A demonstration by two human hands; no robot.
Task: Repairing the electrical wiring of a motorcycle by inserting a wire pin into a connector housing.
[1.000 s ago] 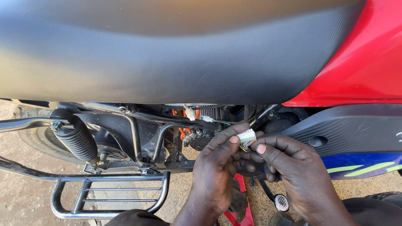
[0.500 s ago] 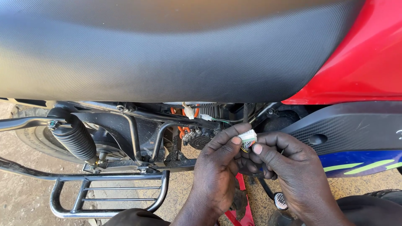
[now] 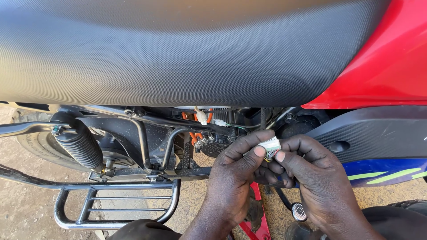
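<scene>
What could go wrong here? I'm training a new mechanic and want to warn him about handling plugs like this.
Two risks, as judgements:
1. Both hands, left hand and right hand, pinch the small white plastic connector; its thin coloured wires could pull loose if tugged.
2. The fingers work near the motorcycle's black metal frame tubes under the black textured seat, so a slip might scrape knuckles.

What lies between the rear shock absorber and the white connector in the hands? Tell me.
Head view: between the shock absorber and the white connector run black frame tubes and orange wires.
</scene>
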